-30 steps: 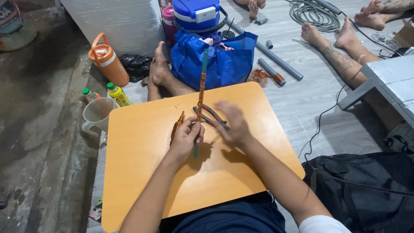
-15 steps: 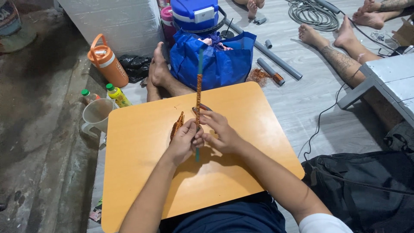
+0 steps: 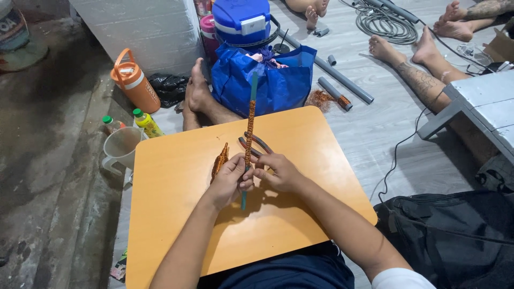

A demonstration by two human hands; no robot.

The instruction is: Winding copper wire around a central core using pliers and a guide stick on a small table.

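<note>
Orange tabletop | grey floor | both hands' grip holding copper-wrapped rod

My left hand covers the middle of the green stick, so I cannot tell how far its copper wire wrapping runs down. The pliers just beyond my right hand show only their handles; the jaws sit hidden behind my fingers. The copper bundle beside my left thumb is too small to make out strands.
</note>
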